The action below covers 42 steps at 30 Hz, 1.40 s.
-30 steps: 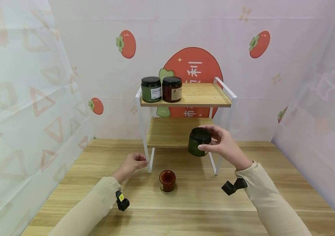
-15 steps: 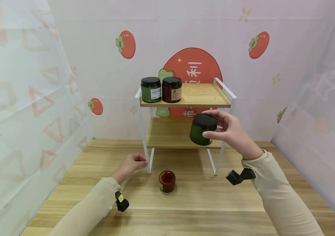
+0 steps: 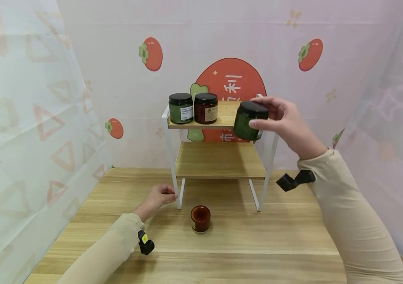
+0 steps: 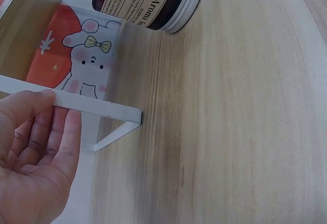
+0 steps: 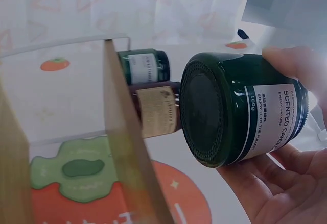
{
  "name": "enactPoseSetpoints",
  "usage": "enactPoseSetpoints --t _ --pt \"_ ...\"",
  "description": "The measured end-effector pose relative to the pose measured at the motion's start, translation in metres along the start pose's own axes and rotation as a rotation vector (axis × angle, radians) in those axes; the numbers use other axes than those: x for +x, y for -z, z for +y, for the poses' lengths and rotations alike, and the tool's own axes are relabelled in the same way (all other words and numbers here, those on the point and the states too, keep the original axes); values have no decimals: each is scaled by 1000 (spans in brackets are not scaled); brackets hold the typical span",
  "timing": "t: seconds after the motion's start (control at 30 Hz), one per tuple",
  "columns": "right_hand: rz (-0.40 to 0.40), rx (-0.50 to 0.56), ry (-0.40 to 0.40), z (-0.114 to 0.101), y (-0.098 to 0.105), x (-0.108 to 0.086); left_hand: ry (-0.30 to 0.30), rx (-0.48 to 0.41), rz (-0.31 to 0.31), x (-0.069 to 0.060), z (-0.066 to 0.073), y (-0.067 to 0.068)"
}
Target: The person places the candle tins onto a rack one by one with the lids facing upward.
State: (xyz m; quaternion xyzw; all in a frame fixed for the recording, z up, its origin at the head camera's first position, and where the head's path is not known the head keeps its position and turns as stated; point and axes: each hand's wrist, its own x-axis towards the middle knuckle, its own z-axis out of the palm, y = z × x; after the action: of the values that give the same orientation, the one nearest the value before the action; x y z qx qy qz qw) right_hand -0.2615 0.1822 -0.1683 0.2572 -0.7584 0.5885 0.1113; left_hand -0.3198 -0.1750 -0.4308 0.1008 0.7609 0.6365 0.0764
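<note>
My right hand [image 3: 290, 122] grips a green candle jar [image 3: 245, 124] with a black lid, thumb on the near side. The jar is slightly tilted in front of the shelf rack's top board [image 3: 227, 112], at its right part. In the right wrist view the jar's base and its "Scented Candle" label [image 5: 273, 117] show. My left hand [image 4: 38, 152] pinches the rack's white front left leg [image 4: 97, 104] between thumb and fingers. On the table before the rack stands a red-brown candle jar [image 3: 200, 219]; its silver lid [image 4: 185, 9] is against the table.
On the top board's left end, another green jar [image 3: 181, 108] and a dark red jar [image 3: 206, 108] stand side by side with black lids. The rack's lower board [image 3: 220, 159] is bare wood. A printed cloth [image 3: 116, 59] hangs behind the wooden table [image 3: 251, 236].
My right hand has raised the green candle jar from the lower board's height to the top board's, moving slightly right. The left hand stays on the leg.
</note>
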Motion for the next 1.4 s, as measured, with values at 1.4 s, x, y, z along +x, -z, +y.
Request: enactPoseSetpoints --t 1.4 --pt "73 81 -162 3 -14 73 -3 11 4 0 0 1"
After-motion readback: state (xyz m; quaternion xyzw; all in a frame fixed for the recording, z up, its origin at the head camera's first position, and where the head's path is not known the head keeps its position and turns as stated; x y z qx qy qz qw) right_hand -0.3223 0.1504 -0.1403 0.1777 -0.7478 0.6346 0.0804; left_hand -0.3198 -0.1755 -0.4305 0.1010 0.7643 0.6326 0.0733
